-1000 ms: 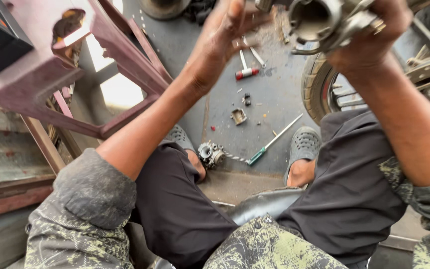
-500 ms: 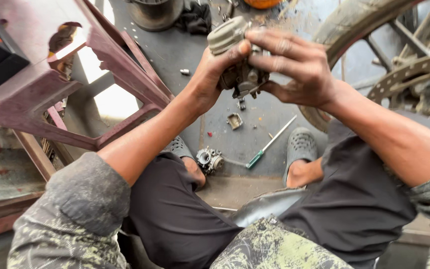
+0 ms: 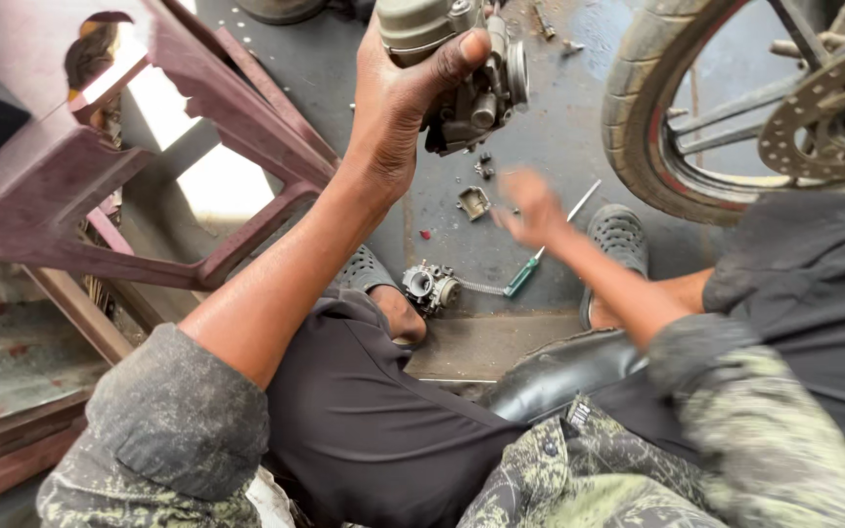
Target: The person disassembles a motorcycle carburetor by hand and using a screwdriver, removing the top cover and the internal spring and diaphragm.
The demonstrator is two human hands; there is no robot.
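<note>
The left hand (image 3: pixel 398 108) was clamped on a carburetor (image 3: pixel 462 64), already off the machine. The right hand (image 3: pixel 532 207), blurred, fingers apparently apart, hovered over the screwdriver (image 3: pixel 540 252) and loose parts (image 3: pixel 474 202) on the floor (image 3: pixel 559 108).

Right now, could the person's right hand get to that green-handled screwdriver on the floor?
Probably yes. The right hand is empty, blurred, and hangs just above the green-handled screwdriver, which lies in the open on the floor with nothing over it. The left hand holds the carburetor up, out of the way.
</note>
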